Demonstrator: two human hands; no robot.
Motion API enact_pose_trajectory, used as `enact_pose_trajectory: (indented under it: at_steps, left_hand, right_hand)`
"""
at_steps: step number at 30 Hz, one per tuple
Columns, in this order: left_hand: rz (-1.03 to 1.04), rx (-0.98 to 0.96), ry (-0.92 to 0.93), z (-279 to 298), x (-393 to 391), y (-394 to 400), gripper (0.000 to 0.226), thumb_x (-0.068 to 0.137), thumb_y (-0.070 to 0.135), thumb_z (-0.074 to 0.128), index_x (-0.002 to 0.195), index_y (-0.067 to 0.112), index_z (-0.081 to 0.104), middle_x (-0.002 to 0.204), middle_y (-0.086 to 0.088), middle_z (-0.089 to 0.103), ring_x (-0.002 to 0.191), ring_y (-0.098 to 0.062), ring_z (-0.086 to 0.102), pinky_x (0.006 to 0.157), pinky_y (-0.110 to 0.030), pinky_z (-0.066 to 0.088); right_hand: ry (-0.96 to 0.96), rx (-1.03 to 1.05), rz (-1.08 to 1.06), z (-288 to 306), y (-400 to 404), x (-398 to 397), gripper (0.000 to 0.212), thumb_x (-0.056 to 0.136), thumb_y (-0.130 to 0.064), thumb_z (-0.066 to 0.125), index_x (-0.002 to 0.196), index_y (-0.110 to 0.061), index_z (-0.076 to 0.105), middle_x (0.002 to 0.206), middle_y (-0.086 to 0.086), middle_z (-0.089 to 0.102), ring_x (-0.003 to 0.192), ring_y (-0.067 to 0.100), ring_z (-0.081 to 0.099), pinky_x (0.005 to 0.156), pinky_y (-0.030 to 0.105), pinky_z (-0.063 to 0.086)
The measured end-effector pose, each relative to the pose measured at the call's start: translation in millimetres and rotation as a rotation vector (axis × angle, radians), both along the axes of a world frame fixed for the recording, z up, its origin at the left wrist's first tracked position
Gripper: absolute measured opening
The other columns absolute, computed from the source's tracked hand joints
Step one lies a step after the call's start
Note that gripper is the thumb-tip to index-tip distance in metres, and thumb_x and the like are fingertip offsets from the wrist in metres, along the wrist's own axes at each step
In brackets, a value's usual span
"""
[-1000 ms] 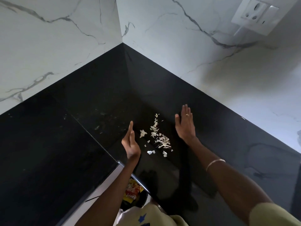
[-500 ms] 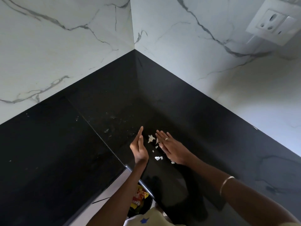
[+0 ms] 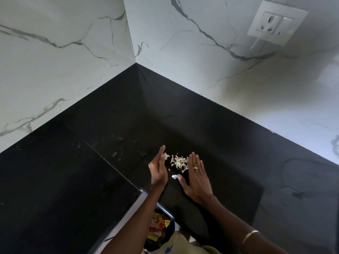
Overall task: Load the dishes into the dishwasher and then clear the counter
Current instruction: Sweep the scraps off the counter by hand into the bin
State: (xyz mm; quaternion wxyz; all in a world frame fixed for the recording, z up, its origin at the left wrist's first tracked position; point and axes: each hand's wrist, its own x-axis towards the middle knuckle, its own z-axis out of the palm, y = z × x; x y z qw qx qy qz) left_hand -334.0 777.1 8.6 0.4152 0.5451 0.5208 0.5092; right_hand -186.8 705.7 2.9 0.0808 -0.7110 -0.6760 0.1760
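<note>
Cupping the white scraps [image 3: 179, 162] (both palms straight, gripping nothing), our left hand [image 3: 159, 172] and right hand [image 3: 196, 177] flank them. We rest on the black surface [image 3: 73, 180].

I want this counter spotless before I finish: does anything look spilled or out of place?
Yes. A small pile of pale peel-like scraps lies on the black counter between the left hand and the right hand, with a few stray bits beside it. Faint smears mark the counter to the left.
</note>
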Motion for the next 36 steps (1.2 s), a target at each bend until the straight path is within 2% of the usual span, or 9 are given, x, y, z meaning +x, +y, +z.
enact_pose_trajectory:
  at_steps: [3, 5, 8, 10, 14, 17, 26, 32, 36]
  left_hand:
    - [-0.033, -0.057, 0.010, -3, -1, 0, 0.039, 0.098, 0.013, 0.039, 0.131, 0.005, 0.059, 0.095, 0.025, 0.067, 0.086, 0.007, 0.063, 0.080, -0.010, 0.048]
    - [-0.023, -0.073, -0.018, -3, -4, 0, 0.040, 0.099, 0.017, 0.039, 0.130, 0.006, 0.060, 0.081, 0.020, 0.067, 0.073, 0.004, 0.061, 0.071, -0.017, 0.052]
    - [0.020, -0.067, -0.105, -1, -6, 1, 0.043, 0.098, 0.024, 0.039, 0.128, 0.003, 0.062, 0.119, 0.005, 0.069, 0.115, -0.010, 0.063, 0.098, -0.035, 0.051]
    - [0.035, -0.095, -0.175, 1, -5, 1, 0.044, 0.098, 0.025, 0.040, 0.127, 0.001, 0.062, 0.127, -0.003, 0.065, 0.123, -0.013, 0.059, 0.103, -0.038, 0.049]
    - [0.068, -0.119, -0.235, 0, -5, 2, 0.044, 0.098, 0.023, 0.039, 0.125, -0.002, 0.062, 0.126, -0.008, 0.066, 0.122, -0.015, 0.060, 0.102, -0.037, 0.050]
    - [0.066, -0.125, -0.217, -2, -6, 3, 0.044, 0.099, 0.025, 0.038, 0.124, -0.001, 0.063, 0.125, -0.006, 0.067, 0.121, -0.015, 0.060, 0.102, -0.037, 0.049]
    - [0.037, -0.112, -0.206, 1, -7, 2, 0.041, 0.100, 0.020, 0.037, 0.124, 0.000, 0.064, 0.125, -0.004, 0.067, 0.120, -0.012, 0.060, 0.100, -0.030, 0.050]
    - [-0.009, -0.108, -0.171, -1, -9, 1, 0.040, 0.101, 0.019, 0.037, 0.125, 0.001, 0.063, 0.126, -0.003, 0.067, 0.122, -0.011, 0.059, 0.103, -0.034, 0.048]
    - [-0.027, -0.075, -0.138, 0, -10, 1, 0.040, 0.101, 0.017, 0.036, 0.126, 0.000, 0.062, 0.126, -0.002, 0.066, 0.122, -0.010, 0.059, 0.103, -0.033, 0.048]
  right_hand:
    - [0.110, -0.001, -0.012, 1, 26, -43, 0.081, 0.100, -0.053, 0.026, 0.152, -0.010, -0.020, 0.159, 0.006, -0.026, 0.147, 0.015, -0.025, 0.124, 0.039, 0.001]
    - [0.254, 0.019, -0.084, 4, 40, -54, 0.077, 0.103, -0.046, 0.029, 0.153, -0.012, -0.018, 0.159, 0.002, -0.026, 0.147, 0.012, -0.024, 0.124, 0.040, 0.005]
    - [0.392, 0.089, -0.129, 13, 35, -39, 0.082, 0.102, -0.053, 0.033, 0.153, -0.017, -0.019, 0.161, -0.003, -0.025, 0.148, 0.009, -0.021, 0.125, 0.042, 0.004]
    - [0.286, 0.090, -0.063, 16, 18, -15, 0.096, 0.095, -0.065, 0.037, 0.153, -0.016, -0.022, 0.161, 0.000, -0.025, 0.149, 0.012, -0.021, 0.124, 0.040, 0.002]
    - [0.046, -0.044, 0.036, 18, -25, 26, 0.129, 0.072, -0.092, 0.039, 0.150, -0.014, -0.028, 0.159, 0.005, -0.031, 0.147, 0.018, -0.026, 0.124, 0.040, -0.001]
    - [-0.023, -0.073, 0.062, 16, -23, 22, 0.134, 0.067, -0.097, 0.036, 0.150, -0.015, -0.029, 0.159, 0.005, -0.030, 0.147, 0.018, -0.026, 0.124, 0.042, 0.002]
    - [-0.016, -0.065, 0.014, 20, 43, -8, 0.129, 0.069, -0.096, 0.031, 0.152, -0.015, -0.024, 0.161, 0.007, -0.024, 0.149, 0.019, -0.021, 0.124, 0.042, 0.003]
    - [0.177, -0.049, -0.079, 22, 33, 1, 0.131, 0.069, -0.082, 0.055, 0.152, -0.019, -0.024, 0.159, -0.001, -0.030, 0.147, 0.014, -0.024, 0.123, 0.036, -0.002]
    - [0.157, -0.102, -0.032, 12, 1, 26, 0.134, 0.066, -0.077, 0.063, 0.152, -0.022, -0.025, 0.158, -0.007, -0.032, 0.147, 0.010, -0.023, 0.124, 0.036, 0.000]
